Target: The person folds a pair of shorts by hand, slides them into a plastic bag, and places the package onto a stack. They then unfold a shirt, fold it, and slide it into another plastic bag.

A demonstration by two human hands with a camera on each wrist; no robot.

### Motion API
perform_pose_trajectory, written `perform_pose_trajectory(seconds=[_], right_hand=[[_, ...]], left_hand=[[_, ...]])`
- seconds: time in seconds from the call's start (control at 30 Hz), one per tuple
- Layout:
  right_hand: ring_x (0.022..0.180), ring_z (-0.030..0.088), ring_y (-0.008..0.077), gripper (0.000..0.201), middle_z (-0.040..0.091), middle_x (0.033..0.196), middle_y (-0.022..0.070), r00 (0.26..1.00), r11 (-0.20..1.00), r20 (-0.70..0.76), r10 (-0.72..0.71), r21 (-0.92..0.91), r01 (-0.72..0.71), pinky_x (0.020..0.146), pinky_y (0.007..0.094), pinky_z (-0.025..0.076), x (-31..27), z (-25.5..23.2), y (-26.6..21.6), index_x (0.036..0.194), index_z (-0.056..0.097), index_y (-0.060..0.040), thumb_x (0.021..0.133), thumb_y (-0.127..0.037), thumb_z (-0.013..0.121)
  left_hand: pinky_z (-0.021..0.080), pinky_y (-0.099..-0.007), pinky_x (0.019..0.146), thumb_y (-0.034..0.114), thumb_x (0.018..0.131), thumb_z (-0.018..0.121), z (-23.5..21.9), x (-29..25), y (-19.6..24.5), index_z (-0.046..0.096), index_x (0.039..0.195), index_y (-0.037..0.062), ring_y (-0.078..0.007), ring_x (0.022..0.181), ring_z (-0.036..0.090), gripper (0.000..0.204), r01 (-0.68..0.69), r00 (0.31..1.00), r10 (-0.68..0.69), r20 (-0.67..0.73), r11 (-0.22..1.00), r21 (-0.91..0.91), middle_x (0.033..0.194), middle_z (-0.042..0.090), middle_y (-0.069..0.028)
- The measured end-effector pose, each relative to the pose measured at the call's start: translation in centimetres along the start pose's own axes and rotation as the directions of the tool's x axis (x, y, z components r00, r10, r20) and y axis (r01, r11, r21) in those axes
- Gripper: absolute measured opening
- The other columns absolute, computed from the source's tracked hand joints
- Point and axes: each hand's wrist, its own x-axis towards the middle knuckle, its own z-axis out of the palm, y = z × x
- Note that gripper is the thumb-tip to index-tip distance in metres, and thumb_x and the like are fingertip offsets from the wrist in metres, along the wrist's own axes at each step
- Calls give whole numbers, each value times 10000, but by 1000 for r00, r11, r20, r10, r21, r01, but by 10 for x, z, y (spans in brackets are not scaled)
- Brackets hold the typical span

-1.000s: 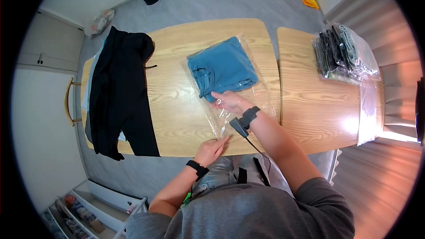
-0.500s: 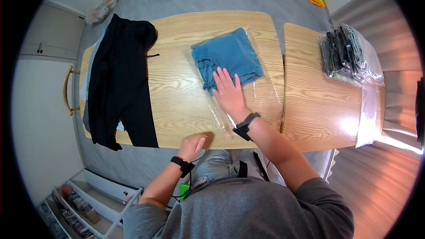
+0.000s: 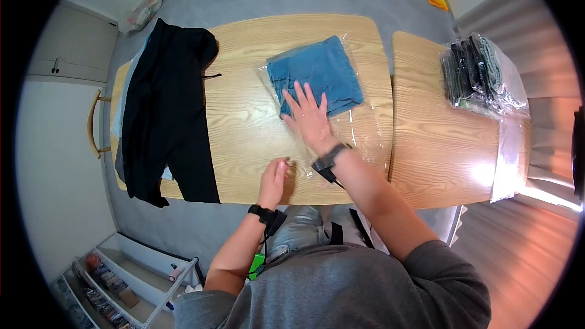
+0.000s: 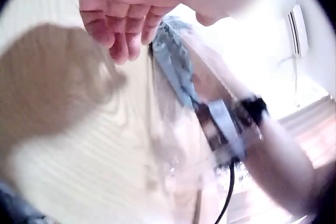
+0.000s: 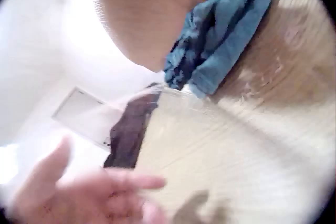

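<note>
A folded blue garment point(image 3: 329, 76) lies inside a clear plastic bag point(image 3: 365, 128) on the wooden table. My right hand point(image 3: 309, 123) rests with fingers spread over the lower left part of the garment and the bag. In the right wrist view the garment's gathered, folded edge point(image 5: 215, 40) shows beside the palm. My left hand point(image 3: 272, 181) hovers over the table's front edge, left of the bag's lower end, its fingers loosely bent and holding nothing. The left wrist view shows those fingers point(image 4: 126, 32) above the wood, with a shadow beneath.
Black trousers point(image 3: 164, 116) lie spread over the table's left end, atop lighter cloth. On a second table point(image 3: 439, 152) at the right sits a stack of bagged garments point(image 3: 478, 76), with flat clear bags point(image 3: 507, 158) below. A seam separates the tables.
My right hand went from gripping the bag near the garment's lower edge to lying flat and spread on it. My left hand has left the bag's lower end and shifted slightly left.
</note>
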Motion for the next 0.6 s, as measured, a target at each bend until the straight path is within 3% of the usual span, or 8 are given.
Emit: perform_pose_trajectory(seconds=[0.1, 0.17, 0.2, 0.23, 0.3, 0.37, 0.53, 0.6], right_hand=[[1360, 281, 312, 552, 304, 1474, 153, 987, 993, 119, -111, -37, 116, 1098, 499, 208, -63, -38, 10, 1353, 426, -69, 843, -218, 574], [1188, 507, 327, 390, 557, 1244, 197, 956, 917, 70, -286, 310, 252, 1009, 429, 379, -109, -45, 47, 1169, 592, -12, 827, -200, 601], [1009, 585, 293, 288, 622, 1046, 183, 870, 904, 433, -236, 425, 34, 890, 392, 445, -111, -78, 56, 1014, 638, 3, 825, -213, 618], [830, 662, 260, 252, 688, 848, 170, 644, 869, 733, -217, 446, -215, 772, 355, 512, -106, -118, 61, 860, 683, 18, 823, -227, 636], [585, 616, 184, 353, 651, 600, 107, 663, 477, 749, 0, 583, -658, 608, 316, 500, -100, -150, 89, 639, 648, 5, 825, -295, 663], [585, 586, 150, 357, 672, 686, 101, 789, 567, 509, 344, 557, -607, 574, 284, 473, -81, -146, 118, 702, 646, 8, 828, -326, 669], [644, 589, 104, 391, 651, 741, 65, 849, 760, 34, 527, 429, -488, 568, 239, 466, -40, -62, 166, 835, 646, 15, 832, -374, 681], [670, 592, 100, 365, 646, 740, 54, 785, 552, 306, 539, 576, -603, 586, 230, 464, -35, -59, 174, 834, 647, 4, 832, -358, 687]], left_hand=[[428, -221, 635, 378, 994, 380, 3, 29, -1, 593, 1114, 58, -87, 749, 536, 402, 116, 992, -122, -21, 979, -170, 898, 595, 4], [429, -215, 614, 444, 963, 427, 4, 48, 8, 600, 1083, 51, -74, 753, 543, 446, 187, 980, -195, -27, 965, -184, 891, 607, -9], [429, -215, 614, 444, 963, 427, 6, 58, 15, 600, 1083, 51, -74, 753, 543, 446, 193, 979, -201, -24, 962, -192, 891, 607, -9], [430, -245, 603, 468, 928, 481, 6, 67, 22, 611, 957, 19, -104, 674, 532, 468, 251, 966, -257, -22, 955, -157, 796, 605, -39], [432, -275, 592, 491, 894, 535, 8, 80, 25, 622, 832, -13, -135, 594, 521, 515, 314, 948, -319, -19, 942, -116, 702, 602, -69], [420, -293, 536, 517, 857, 575, 12, 89, 25, 606, 730, -1, -146, 527, 518, 534, 301, 954, -301, -10, 953, -25, 616, 584, -59], [398, -257, 491, 282, 895, 595, 12, 89, 25, 598, 723, 22, -107, 528, 520, 311, 295, 955, -295, 28, 937, -187, 632, 598, -42], [392, -212, 512, 226, 906, 590, 6, 86, 24, 583, 754, 71, -70, 574, 508, 217, 324, 946, -318, 68, 908, -265, 691, 596, -10]])
